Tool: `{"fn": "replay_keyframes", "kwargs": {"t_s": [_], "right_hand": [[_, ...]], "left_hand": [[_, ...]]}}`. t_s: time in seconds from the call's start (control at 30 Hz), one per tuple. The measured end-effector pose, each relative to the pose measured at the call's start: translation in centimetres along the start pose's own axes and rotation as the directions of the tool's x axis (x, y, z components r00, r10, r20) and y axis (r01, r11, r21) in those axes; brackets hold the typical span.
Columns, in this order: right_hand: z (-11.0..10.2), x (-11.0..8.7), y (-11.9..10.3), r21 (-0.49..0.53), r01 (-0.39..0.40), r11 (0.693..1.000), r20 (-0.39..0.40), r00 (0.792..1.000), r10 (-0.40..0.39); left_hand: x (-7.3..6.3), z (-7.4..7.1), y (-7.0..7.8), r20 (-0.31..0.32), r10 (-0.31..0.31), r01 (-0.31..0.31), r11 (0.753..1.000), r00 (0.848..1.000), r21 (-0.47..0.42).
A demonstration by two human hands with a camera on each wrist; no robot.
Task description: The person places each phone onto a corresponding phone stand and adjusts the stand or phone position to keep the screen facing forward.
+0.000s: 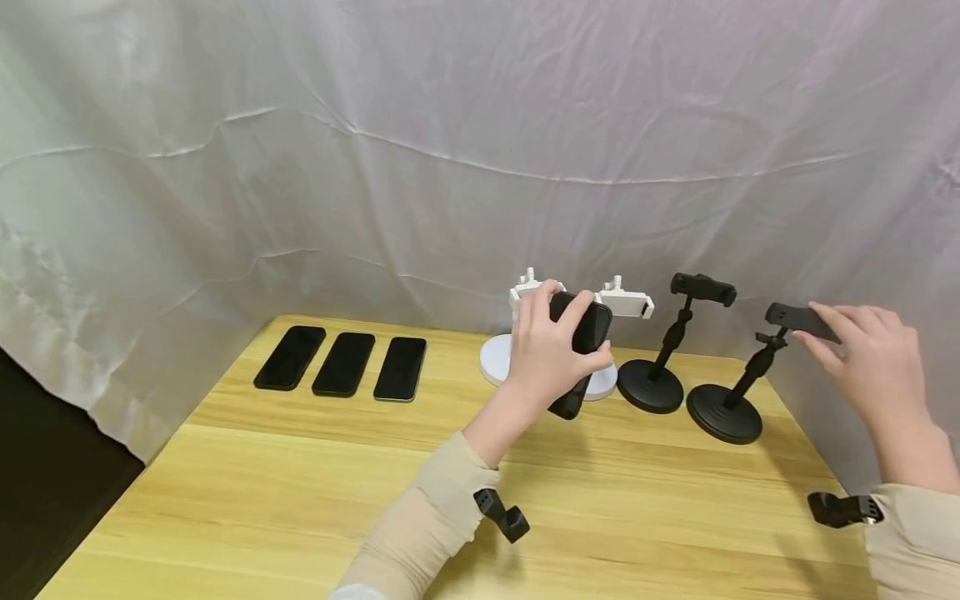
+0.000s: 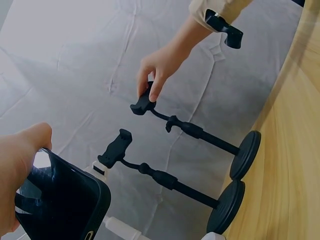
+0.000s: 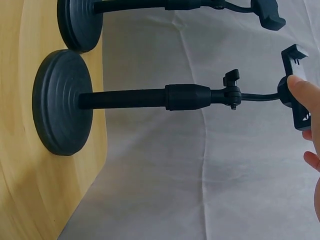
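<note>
A black smartphone [image 1: 592, 327] is gripped by its edges in my left hand [image 1: 542, 350], held tilted above the table in front of the white phone stands. My right hand [image 1: 877, 358] pinches the clamp [image 3: 298, 92] of the rightmost black phone stand [image 1: 726, 410] between thumb and fingers. That stand is upright on its round base. Just left of it stands a second black phone stand [image 1: 651, 385], its clamp untouched. Two white clamps [image 1: 627, 303] show behind the left hand and phone, which partly hide the white bases [image 1: 493, 358].
Three dark smartphones, a left one [image 1: 291, 357], a middle one [image 1: 344, 364] and a right one [image 1: 401, 368], lie in a row on the wooden table [image 1: 315, 475]. A grey cloth [image 1: 420, 167] hangs along the table's back and sides.
</note>
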State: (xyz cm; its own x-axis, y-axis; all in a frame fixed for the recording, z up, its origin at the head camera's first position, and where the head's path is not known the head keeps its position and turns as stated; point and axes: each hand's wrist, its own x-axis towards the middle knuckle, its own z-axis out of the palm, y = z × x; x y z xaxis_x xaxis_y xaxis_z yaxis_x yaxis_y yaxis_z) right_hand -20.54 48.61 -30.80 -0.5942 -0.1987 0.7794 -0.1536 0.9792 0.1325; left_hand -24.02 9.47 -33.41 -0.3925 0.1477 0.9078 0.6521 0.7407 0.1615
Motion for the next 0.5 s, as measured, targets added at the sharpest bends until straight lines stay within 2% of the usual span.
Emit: {"fn": "replay_keyframes", "kwargs": {"t_s": [0.17,0.5], "right_hand": [[0.0,0.3,0.3,-0.036,0.019,0.999,-0.019,1.0,-0.02],[-0.1,-0.2,0.5,-0.054,-0.008,0.999,-0.007,1.0,0.008]], "left_hand": [[0.4,0.7,0.7,0.003,0.002,-0.002,1.0,1.0,-0.01],[1.2,1.9,2.4,-0.004,0.023,-0.023,1.0,1.0,0.008]]}}
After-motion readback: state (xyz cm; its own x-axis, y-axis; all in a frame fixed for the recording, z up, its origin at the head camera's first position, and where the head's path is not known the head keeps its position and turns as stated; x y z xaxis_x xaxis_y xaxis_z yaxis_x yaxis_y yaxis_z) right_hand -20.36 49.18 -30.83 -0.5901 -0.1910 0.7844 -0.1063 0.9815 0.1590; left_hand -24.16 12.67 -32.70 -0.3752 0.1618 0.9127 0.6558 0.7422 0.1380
